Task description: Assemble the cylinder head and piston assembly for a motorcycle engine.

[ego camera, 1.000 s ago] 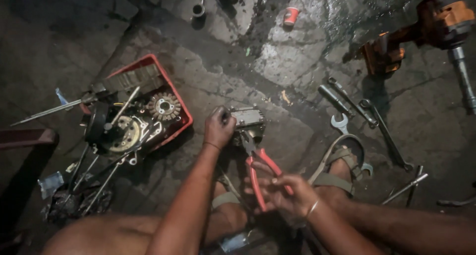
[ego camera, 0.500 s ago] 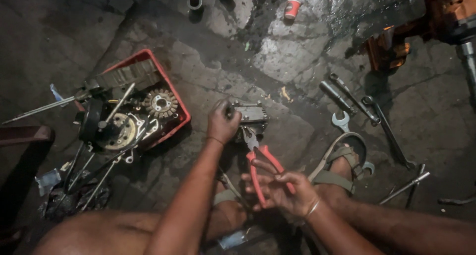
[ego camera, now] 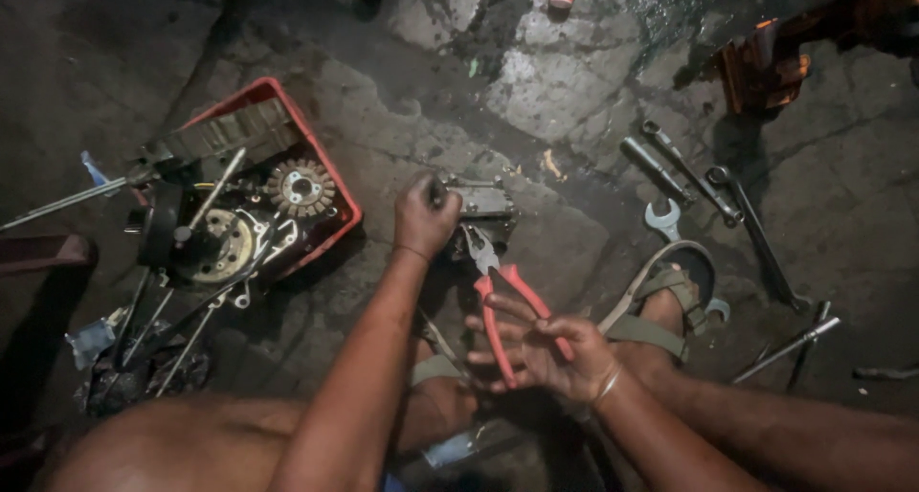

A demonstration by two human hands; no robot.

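Hands unmoved: left (ego camera: 426,216) grips metal part (ego camera: 483,203), right (ego camera: 546,353) red pliers (ego camera: 503,296).

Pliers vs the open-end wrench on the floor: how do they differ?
The pliers have red handles and are held in the right hand, jaws pointed at the metal part that the left hand grips. The wrench is bare grey metal and lies untouched on the floor beside the sandalled foot. The pliers have two hinged arms; the wrench is one flat piece. Both are hand tools.

Red glossy plastic-handled pliers (ego camera: 503,296), dull greasy metal part (ego camera: 479,205), rough concrete floor (ego camera: 574,80)
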